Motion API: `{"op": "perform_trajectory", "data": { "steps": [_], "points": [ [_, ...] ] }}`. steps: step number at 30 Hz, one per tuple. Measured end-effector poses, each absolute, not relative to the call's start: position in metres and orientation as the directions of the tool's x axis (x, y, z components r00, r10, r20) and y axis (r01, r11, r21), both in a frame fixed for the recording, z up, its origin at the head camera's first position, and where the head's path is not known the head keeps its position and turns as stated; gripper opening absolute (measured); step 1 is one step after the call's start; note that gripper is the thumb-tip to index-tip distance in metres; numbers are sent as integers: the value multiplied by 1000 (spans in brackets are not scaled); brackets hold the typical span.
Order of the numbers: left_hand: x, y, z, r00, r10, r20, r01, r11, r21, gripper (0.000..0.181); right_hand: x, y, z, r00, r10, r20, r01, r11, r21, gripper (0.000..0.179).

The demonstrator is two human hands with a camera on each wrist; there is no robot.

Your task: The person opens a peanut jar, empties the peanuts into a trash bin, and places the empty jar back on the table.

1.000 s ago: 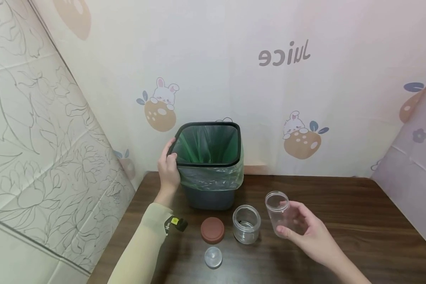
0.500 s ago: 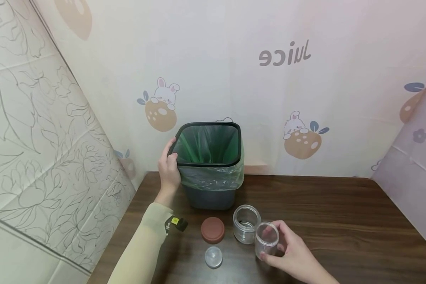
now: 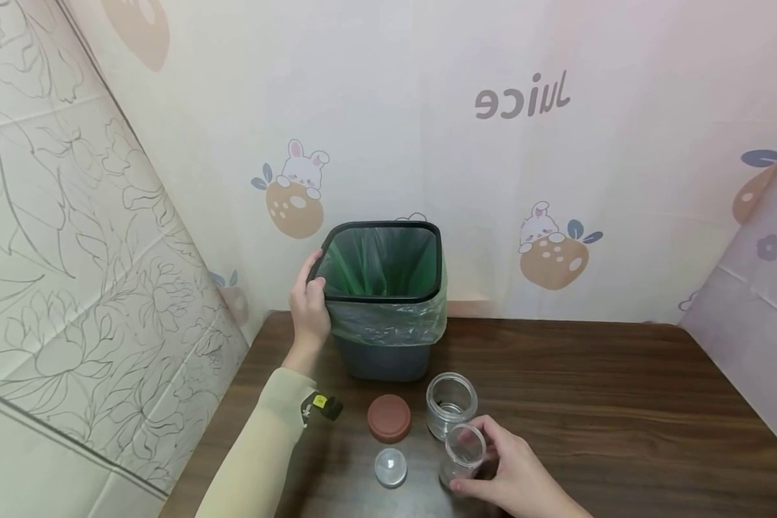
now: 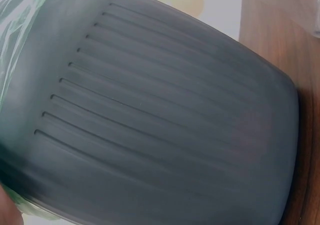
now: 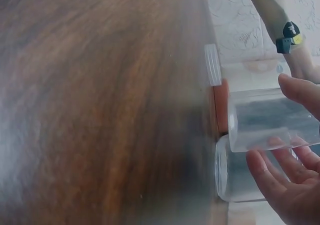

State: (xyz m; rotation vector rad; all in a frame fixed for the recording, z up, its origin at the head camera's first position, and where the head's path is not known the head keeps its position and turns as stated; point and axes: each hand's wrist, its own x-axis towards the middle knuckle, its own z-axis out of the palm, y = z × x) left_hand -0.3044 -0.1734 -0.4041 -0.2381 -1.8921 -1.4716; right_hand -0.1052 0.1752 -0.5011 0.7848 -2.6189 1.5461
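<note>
My left hand (image 3: 309, 311) grips the rim of a dark grey trash bin (image 3: 387, 363) at its left side. A green bag lines the bin and folds over its black rim. In my right hand (image 3: 514, 471), thumb and fingers hold a clear plastic jar (image 3: 460, 467), uncapped and slightly tilted. The right wrist view shows this jar (image 5: 265, 122) raised a little above the tabletop. Just behind it stands a second clear jar (image 3: 442, 426), wider and open at the top. A reddish-brown round lid (image 3: 388, 417) and a clear round lid (image 3: 391, 467) lie to their left.
Everything rests on a dark wood-grain table (image 3: 576, 388). A patterned curtain (image 3: 466, 165) hangs close behind the bin, with a floral panel (image 3: 84, 288) along the left. Bare tabletop stretches to the right of the jars.
My right hand has carried the clear jar left and toward me, from right of the wider jar to in front of it. My left hand stays on the bin's rim.
</note>
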Motion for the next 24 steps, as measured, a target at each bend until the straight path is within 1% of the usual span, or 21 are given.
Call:
{"op": "perform_trajectory", "data": {
  "steps": [4, 10, 13, 17, 24],
  "points": [
    [-304, -173, -403, -733, -272, 623, 535, 335, 775, 59, -105, 173, -502, -870, -431, 238, -416, 383, -825, 59],
    [-304, -174, -404, -735, -273, 621, 531, 338, 777, 58, -106, 166, -508, -854, -443, 273, -448, 358, -819, 61],
    [-304, -174, -404, -732, -270, 625, 536, 339, 774, 58, -106, 162, -513, -840, -457, 293, -465, 327, -823, 62],
    [-304, -173, -403, -727, -268, 632, 543, 339, 768, 58, -107, 159, -516, -837, -467, 286, -451, 293, -843, 61],
    [-303, -173, -403, -730, -270, 628, 539, 336, 772, 58, -108, 158, -516, -835, -463, 298, -465, 303, -832, 59]
  ]
}}
